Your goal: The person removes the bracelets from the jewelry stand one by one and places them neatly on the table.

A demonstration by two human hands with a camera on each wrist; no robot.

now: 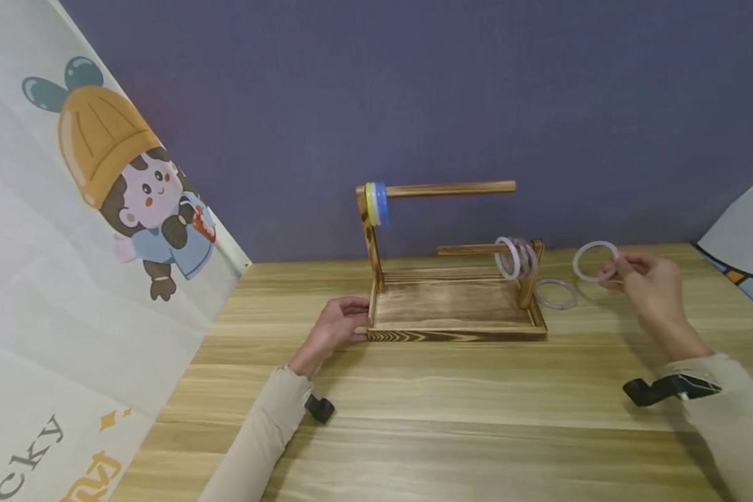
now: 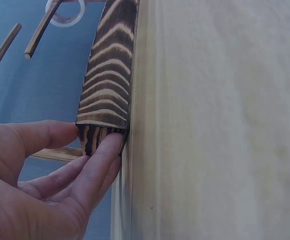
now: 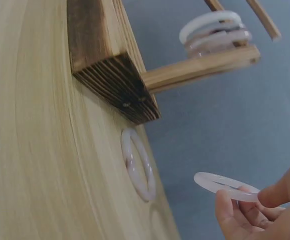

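A wooden jewelry rack point(image 1: 458, 335) stands on the table, with a tray base and two horizontal pegs at different heights. My left hand point(image 1: 337, 324) holds the tray's left end; in the left wrist view its fingers point(image 2: 96, 175) touch the striped end piece. To the right of the rack, my right hand point(image 1: 655, 289) pinches a pale whitish bangle point(image 3: 220, 182) by its edge, in the air. Another pale bangle point(image 1: 557, 307) lies flat on the table by the rack's right post. Several white and purplish bangles point(image 1: 507, 259) hang on the lower peg.
Yellow, pale and blue bangles point(image 1: 383, 203) hang at the left end of the upper peg point(image 1: 452, 189). A dark blue-grey wall point(image 1: 414, 84) rises behind the table point(image 1: 452, 418). A white sheet with a cartoon figure point(image 1: 157, 188) hangs at left.
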